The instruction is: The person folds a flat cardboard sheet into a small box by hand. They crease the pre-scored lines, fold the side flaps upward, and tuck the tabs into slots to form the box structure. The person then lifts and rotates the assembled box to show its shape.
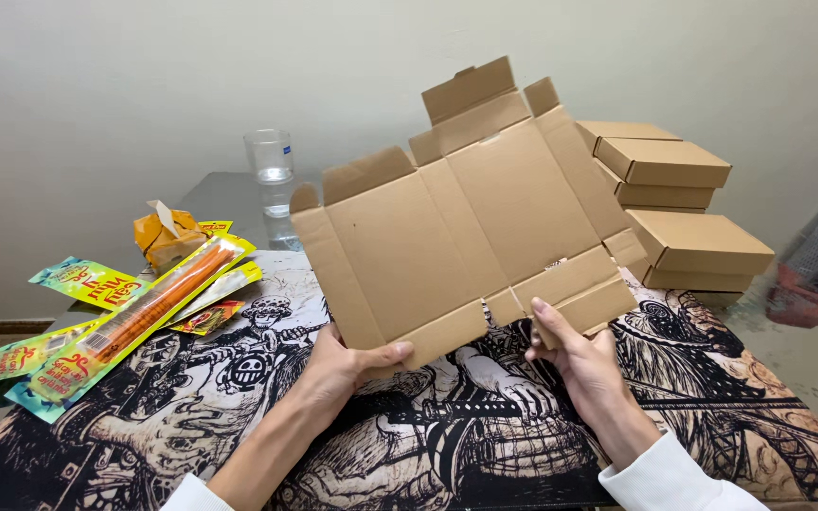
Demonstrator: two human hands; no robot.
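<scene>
I hold a flat, unfolded brown cardboard box blank [471, 222] upright above the table, its flaps spread out. My left hand [343, 364] grips its lower left edge, thumb on the front face. My right hand [575, 355] pinches a lower right flap, thumb pressed along the fold. Both forearms reach in from the bottom of the view.
A black-and-white illustrated mat [191, 416] covers the table. Colourful snack packets [97, 326] and an orange pouch [168, 237] lie at left. A glass of water [270, 166] stands behind. Several folded cardboard boxes [679, 213] are stacked at right.
</scene>
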